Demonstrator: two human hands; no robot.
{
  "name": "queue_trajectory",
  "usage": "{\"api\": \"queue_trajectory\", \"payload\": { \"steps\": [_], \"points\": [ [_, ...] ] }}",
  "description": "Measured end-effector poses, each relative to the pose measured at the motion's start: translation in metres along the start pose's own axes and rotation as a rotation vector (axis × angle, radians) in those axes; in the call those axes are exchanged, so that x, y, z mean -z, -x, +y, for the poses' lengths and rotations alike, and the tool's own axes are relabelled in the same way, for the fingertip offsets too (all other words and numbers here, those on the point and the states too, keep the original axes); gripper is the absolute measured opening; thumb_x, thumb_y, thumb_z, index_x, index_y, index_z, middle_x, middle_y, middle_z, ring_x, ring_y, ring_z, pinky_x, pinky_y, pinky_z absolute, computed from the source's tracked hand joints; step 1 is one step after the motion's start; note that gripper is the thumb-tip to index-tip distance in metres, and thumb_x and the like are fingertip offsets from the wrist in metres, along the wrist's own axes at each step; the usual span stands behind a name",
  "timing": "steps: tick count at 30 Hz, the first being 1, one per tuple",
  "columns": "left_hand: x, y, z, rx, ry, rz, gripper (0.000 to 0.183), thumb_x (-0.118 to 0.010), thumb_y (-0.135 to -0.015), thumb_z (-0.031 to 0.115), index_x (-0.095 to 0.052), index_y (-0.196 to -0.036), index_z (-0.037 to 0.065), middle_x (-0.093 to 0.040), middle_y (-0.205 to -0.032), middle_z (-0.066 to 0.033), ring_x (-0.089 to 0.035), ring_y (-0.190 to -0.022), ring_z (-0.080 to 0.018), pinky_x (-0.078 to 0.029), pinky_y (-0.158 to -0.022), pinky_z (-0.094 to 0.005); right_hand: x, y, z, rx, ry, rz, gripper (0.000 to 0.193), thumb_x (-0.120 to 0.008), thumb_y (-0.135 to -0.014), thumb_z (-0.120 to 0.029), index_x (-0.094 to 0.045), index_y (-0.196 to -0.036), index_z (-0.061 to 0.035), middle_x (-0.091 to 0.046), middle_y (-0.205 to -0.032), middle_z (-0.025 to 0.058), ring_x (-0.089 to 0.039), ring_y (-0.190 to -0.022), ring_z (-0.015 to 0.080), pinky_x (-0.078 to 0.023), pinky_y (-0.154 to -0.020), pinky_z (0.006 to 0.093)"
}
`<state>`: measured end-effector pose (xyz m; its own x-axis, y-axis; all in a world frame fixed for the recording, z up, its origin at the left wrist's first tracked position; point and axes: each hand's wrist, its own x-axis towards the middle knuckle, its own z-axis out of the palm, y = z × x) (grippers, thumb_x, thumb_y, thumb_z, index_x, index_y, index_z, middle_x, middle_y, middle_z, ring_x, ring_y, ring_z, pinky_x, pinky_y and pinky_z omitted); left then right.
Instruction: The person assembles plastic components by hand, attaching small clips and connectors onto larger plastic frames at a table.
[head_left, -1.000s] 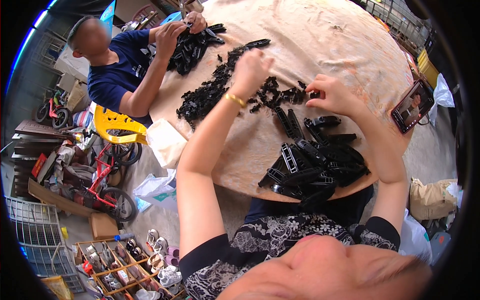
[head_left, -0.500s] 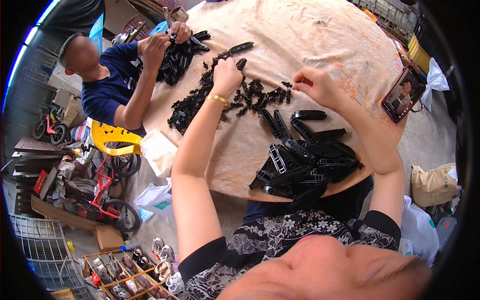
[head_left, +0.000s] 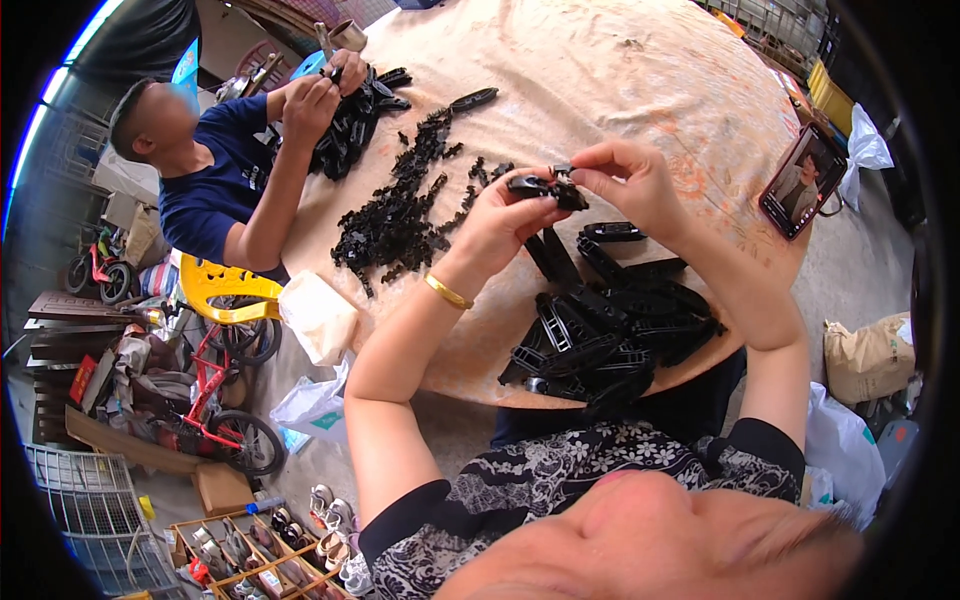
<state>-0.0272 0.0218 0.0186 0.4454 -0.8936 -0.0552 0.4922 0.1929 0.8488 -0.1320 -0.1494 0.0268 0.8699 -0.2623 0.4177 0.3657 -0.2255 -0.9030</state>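
Note:
My left hand [head_left: 497, 225] is closed around a long black plastic part [head_left: 541, 189], held up over the table. Against its right end, my right hand [head_left: 622, 178] pinches a small black piece [head_left: 563, 171] between thumb and fingertips. Whether the two parts touch is too small to tell. In front of me, by the table's near edge, lies a heap of long, slotted black plastic parts [head_left: 610, 320]. Farther left spreads a pile of small black plastic pieces [head_left: 385, 225], trailing up toward one long black part [head_left: 473, 99].
A co-worker [head_left: 225, 175] at the far left handles parts over another black heap [head_left: 345, 135]. A phone [head_left: 803, 182] stands at the right edge of the cloth-covered table [head_left: 600, 70]. A yellow chair [head_left: 228, 290] and a white bag [head_left: 318, 318] sit by the left edge.
My left hand has come toward me and right, from the small-piece pile to my right hand, bringing the long black part. My right hand has shifted slightly left to meet it.

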Motion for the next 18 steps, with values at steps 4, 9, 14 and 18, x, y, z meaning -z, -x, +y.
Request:
{"api": "queue_trajectory", "payload": {
  "steps": [4, 9, 14, 18],
  "points": [
    [-0.0023, 0.0033, -0.0045, -0.080, -0.050, 0.054, 0.032, -0.059, -0.081, -0.004, -0.053, -0.112, 0.002, -0.060, -0.103, -0.0076, -0.060, -0.095, -0.0174, -0.050, -0.086, -0.0303, -0.0061, 0.0020, -0.0006, 0.285, 0.187, -0.009, 0.010, -0.067, -0.075, -0.001, -0.065, -0.084, 0.0025, -0.066, -0.082, 0.0079, -0.063, -0.077, 0.0116, -0.050, -0.069, 0.0237],
    [-0.0035, 0.0039, -0.0071, -0.047, -0.080, 0.061, 0.032, -0.059, -0.082, -0.004, -0.052, -0.113, 0.002, -0.060, -0.103, -0.0074, -0.060, -0.095, -0.0162, -0.051, -0.086, -0.0294, -0.0049, 0.0011, -0.0038, 0.506, 0.405, 0.016, 0.008, -0.068, -0.072, -0.001, -0.065, -0.080, -0.0001, -0.064, -0.079, 0.0107, -0.063, -0.074, 0.0198, -0.050, -0.065, 0.0280],
    [-0.0029, 0.0033, -0.0116, -0.093, -0.139, 0.132, 0.032, -0.058, -0.085, 0.003, -0.051, -0.117, 0.003, -0.059, -0.104, -0.0070, -0.060, -0.095, -0.0172, -0.051, -0.084, -0.0315, -0.0047, 0.0009, -0.0088, 0.596, 0.633, -0.027, 0.005, -0.066, -0.073, -0.003, -0.064, -0.077, -0.0026, -0.062, -0.078, 0.0111, -0.062, -0.072, 0.0237, -0.049, -0.063, 0.0308],
    [-0.0076, 0.0038, -0.0059, -0.131, -0.143, 0.104, 0.033, -0.055, -0.089, 0.012, -0.048, -0.121, 0.003, -0.059, -0.103, -0.0067, -0.060, -0.096, -0.0192, -0.052, -0.084, -0.0323, -0.0072, 0.0015, -0.0102, 0.348, 0.390, 0.065, 0.006, -0.066, -0.073, -0.002, -0.065, -0.079, -0.0024, -0.063, -0.079, 0.0108, -0.061, -0.073, 0.0231, -0.049, -0.065, 0.0302]
  ]
}}
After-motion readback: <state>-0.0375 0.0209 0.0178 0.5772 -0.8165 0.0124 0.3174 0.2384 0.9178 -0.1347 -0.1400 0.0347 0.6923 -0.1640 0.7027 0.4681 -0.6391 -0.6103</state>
